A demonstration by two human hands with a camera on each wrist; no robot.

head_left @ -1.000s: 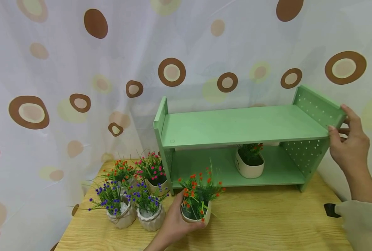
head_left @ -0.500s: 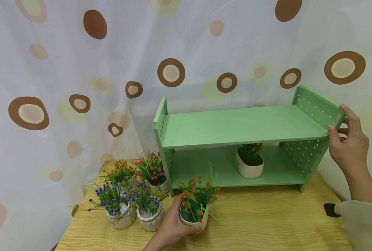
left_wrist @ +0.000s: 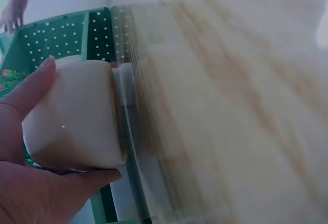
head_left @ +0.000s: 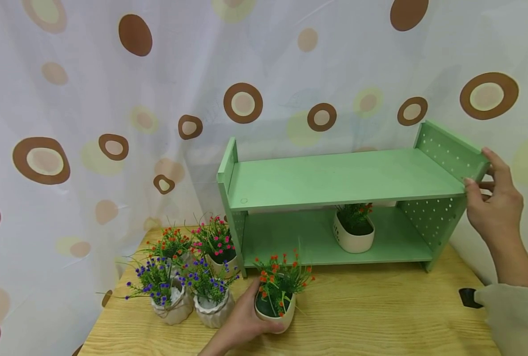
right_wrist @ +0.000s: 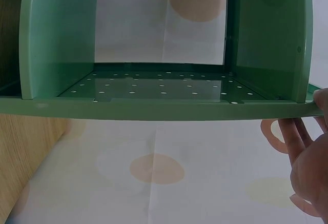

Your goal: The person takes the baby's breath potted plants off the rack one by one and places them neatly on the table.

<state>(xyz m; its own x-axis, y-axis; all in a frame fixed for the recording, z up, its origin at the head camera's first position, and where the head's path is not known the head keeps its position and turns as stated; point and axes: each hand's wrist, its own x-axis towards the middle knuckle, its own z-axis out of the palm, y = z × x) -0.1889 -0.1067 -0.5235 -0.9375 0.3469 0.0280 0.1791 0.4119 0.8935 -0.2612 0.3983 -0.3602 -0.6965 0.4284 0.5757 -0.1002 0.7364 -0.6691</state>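
My left hand (head_left: pixel 244 319) grips a cream flowerpot (head_left: pixel 286 315) with artificial orange-red flowers, in front of the green shelf's left half. The left wrist view shows thumb and fingers spread around the smooth side of this pot (left_wrist: pixel 77 116). At the far right, my right hand (head_left: pixel 495 202) holds the front edge of the side panel of the green two-tier shelf (head_left: pixel 344 180). Seen from the right wrist, the fingers of that hand (right_wrist: pixel 310 170) curl over the panel's edge. A similar cream pot (head_left: pixel 355 240) with red flowers stands on the lower tier, partly hidden by the upper board.
Left of the shelf cluster several potted flowers: two with blue-purple blooms (head_left: pixel 171 306) (head_left: pixel 214 311), a pink one (head_left: pixel 219 242) and an orange-red one (head_left: pixel 170 244) behind. Everything stands on a wooden table (head_left: pixel 357 316) before a dotted curtain (head_left: pixel 273 59).
The pot in my left hand has shifted slightly left and lower, and its flowers sit a bit lower too. The right hand and the shelf stay where they were.
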